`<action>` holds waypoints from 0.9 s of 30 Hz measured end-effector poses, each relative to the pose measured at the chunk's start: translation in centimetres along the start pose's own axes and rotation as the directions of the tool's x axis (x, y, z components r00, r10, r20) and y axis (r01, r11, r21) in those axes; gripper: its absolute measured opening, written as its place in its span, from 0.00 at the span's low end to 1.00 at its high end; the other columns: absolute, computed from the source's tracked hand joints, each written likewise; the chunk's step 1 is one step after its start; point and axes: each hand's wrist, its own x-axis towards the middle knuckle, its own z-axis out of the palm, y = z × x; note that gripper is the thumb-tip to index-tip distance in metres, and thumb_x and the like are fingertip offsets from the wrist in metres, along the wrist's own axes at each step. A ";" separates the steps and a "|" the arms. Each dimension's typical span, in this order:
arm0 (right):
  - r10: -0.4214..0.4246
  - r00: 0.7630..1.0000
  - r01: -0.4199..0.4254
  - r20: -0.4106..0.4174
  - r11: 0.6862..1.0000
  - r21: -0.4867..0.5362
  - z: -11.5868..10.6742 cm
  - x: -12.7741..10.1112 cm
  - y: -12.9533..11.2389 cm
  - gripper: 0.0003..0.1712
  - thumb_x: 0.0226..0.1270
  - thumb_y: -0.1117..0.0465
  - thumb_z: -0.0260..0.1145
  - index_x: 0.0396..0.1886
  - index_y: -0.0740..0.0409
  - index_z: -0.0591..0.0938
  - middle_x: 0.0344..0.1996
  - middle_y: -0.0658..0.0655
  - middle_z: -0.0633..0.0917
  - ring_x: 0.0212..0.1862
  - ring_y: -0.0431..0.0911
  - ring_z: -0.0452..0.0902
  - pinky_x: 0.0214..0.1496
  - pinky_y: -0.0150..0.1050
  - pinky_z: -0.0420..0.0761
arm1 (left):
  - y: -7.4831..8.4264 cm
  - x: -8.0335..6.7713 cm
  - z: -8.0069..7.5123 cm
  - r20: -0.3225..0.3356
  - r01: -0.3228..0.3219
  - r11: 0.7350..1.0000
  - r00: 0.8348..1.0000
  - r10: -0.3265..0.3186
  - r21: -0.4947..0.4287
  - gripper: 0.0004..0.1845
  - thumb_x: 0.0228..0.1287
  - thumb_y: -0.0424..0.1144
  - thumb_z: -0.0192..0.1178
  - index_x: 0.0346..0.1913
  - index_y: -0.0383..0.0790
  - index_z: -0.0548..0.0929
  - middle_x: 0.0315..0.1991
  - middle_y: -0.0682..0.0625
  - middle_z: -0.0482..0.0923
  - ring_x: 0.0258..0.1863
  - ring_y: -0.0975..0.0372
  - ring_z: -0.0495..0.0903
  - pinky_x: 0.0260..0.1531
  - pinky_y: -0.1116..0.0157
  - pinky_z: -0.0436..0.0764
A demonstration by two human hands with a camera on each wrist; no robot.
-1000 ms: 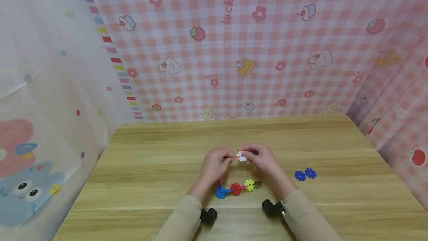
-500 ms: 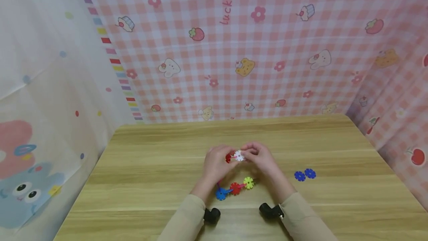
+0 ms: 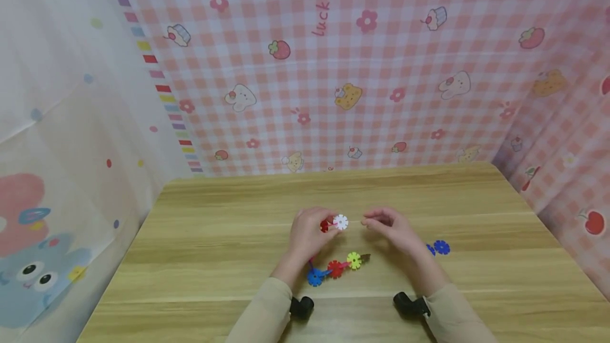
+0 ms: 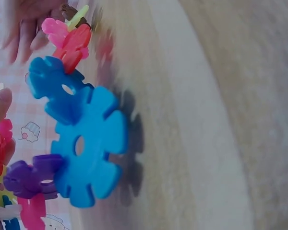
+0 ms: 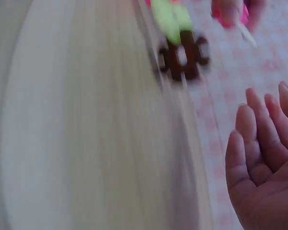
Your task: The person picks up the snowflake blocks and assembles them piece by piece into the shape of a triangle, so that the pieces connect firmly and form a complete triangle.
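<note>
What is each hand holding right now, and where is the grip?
The left hand pinches the snowflake-piece chain at its upper end, by the red piece beside the white piece. The right hand holds nothing; its fingers are relaxed, apart from the chain.

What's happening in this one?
A person at a wooden table is working with a chain of snowflake-shaped plastic pieces. The left hand holds the upper end of the chain, where a white piece sits beside a red one. The right hand is apart from the chain, empty, fingers relaxed. The chain's lower end, blue, red, yellow-green and brown pieces, rests on the table. Two loose blue pieces lie just right of the right hand.
</note>
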 end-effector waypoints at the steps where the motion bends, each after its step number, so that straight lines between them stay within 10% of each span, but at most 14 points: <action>1: 0.001 1.000 -0.001 -0.009 1.000 -0.012 -0.7 -0.3 0.1 0.19 0.70 0.59 0.66 0.53 0.68 0.80 0.45 0.62 0.85 0.48 0.48 0.80 0.55 0.40 0.76 | 0.0 0.0 0.0 0.007 0.005 1.000 1.000 -0.005 -0.005 0.17 0.52 0.43 0.77 0.45 0.43 0.89 0.41 0.53 0.87 0.43 0.61 0.83 0.49 0.58 0.75; 13: -0.083 0.995 0.095 0.057 0.960 -0.264 -9.2 -4.3 3.1 0.16 0.66 0.65 0.69 0.51 0.69 0.82 0.45 0.63 0.86 0.47 0.39 0.80 0.49 0.30 0.78 | 0.1 0.2 -0.3 0.028 0.003 1.000 1.000 -0.003 -0.003 0.16 0.54 0.43 0.76 0.45 0.44 0.89 0.44 0.53 0.87 0.46 0.60 0.83 0.51 0.58 0.74; 22: -0.337 0.920 0.391 0.201 0.833 -0.390 -12.1 -5.4 5.3 0.22 0.48 0.68 0.80 0.45 0.65 0.85 0.42 0.59 0.85 0.47 0.37 0.77 0.51 0.23 0.71 | 0.1 0.2 -0.5 0.031 -0.003 1.000 1.000 0.003 0.004 0.16 0.52 0.42 0.76 0.45 0.44 0.89 0.43 0.54 0.87 0.45 0.60 0.84 0.52 0.57 0.75; 27: -0.328 0.919 0.393 0.218 0.802 -0.450 -12.3 -5.5 5.6 0.23 0.47 0.62 0.81 0.46 0.58 0.86 0.44 0.56 0.83 0.49 0.37 0.72 0.51 0.29 0.68 | 0.2 0.3 -0.6 0.030 -0.010 1.000 1.000 0.010 0.024 0.16 0.50 0.41 0.76 0.44 0.44 0.90 0.42 0.53 0.87 0.43 0.61 0.84 0.50 0.58 0.76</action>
